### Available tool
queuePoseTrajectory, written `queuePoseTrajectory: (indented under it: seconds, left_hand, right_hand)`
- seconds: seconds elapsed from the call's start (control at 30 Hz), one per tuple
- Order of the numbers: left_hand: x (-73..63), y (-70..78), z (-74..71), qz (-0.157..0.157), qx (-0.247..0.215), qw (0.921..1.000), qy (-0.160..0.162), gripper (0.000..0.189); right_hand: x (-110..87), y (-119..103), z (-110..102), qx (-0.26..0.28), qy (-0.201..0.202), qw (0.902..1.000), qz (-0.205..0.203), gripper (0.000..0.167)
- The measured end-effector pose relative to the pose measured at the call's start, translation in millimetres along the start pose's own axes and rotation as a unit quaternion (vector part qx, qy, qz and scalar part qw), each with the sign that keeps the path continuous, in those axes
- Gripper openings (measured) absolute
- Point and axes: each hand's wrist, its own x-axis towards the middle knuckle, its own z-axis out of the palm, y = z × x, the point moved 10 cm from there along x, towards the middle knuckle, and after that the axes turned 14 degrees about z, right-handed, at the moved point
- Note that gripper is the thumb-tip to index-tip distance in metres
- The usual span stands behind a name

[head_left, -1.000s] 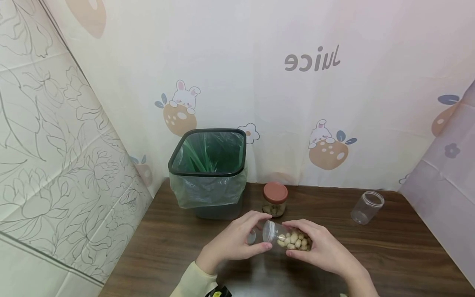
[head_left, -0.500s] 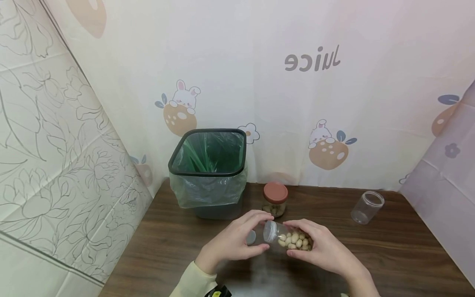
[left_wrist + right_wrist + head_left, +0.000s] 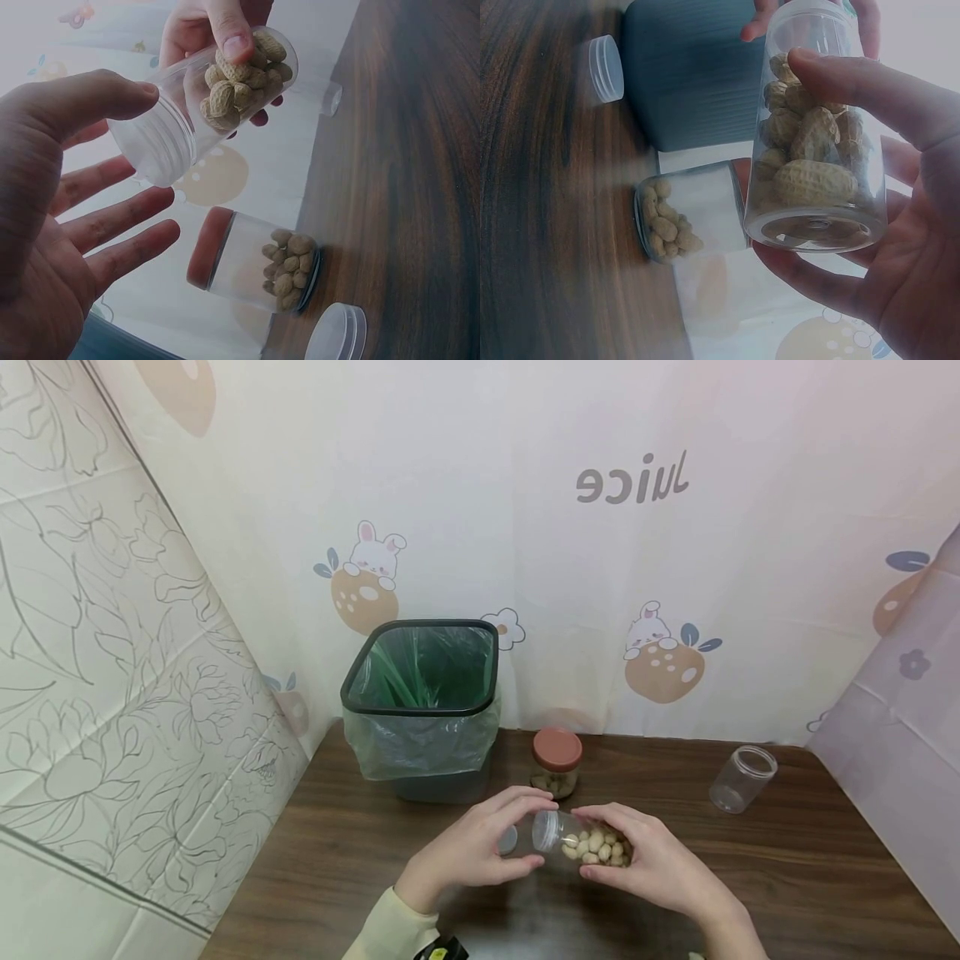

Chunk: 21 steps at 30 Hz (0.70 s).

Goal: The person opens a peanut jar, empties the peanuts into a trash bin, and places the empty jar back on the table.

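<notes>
My right hand (image 3: 652, 860) grips a clear plastic jar (image 3: 821, 45) by its base end, thumb on one side and fingers on the other. Peanuts (image 3: 597, 845) fill the lower part of that jar, which is tilted with its threaded mouth (image 3: 157, 142) pointing left. Around the mouth, my left hand (image 3: 468, 843) is spread with fingers apart and mostly straight, not curled round it. Its thumb lies by the rim; whether it touches I cannot tell. A translucent screw lid (image 3: 337, 334) rests on the table, seen past my left hand in the head view.
Behind the hands stands a red-lidded jar (image 3: 557, 760) with peanuts inside. A lined trash bin (image 3: 442, 756) is at the back left, against the patterned wall. An uncapped, empty clear jar (image 3: 741, 781) stands at the right on the wooden table (image 3: 330, 860).
The held jar has shifted very slightly right and its mouth has turned a touch. My left fingers have barely moved; everything else is the same.
</notes>
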Motion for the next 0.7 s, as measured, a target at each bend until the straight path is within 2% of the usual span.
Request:
queuePoseTrajectory:
  seconds: [0.17,0.4,0.7]
  left_hand:
    - [-0.1,-1.8,2.9,-0.017,-0.016,0.9997,-0.008,0.063]
    - [1.0,-0.7,3.4,-0.02,-0.018,0.9996,-0.01,0.057]
    - [0.6,-2.9,4.6,-0.04,-0.038,0.9985,-0.007,0.055]
  right_hand:
    - [-0.5,-0.4,0.5,0.001,-0.002,1.0,-0.004,0.063]
    - [-0.7,0.0,0.9,0.006,-0.008,0.9999,0.0,0.061]
    - [-1.0,-0.6,-1.1,-0.001,-0.003,1.0,0.004,0.061]
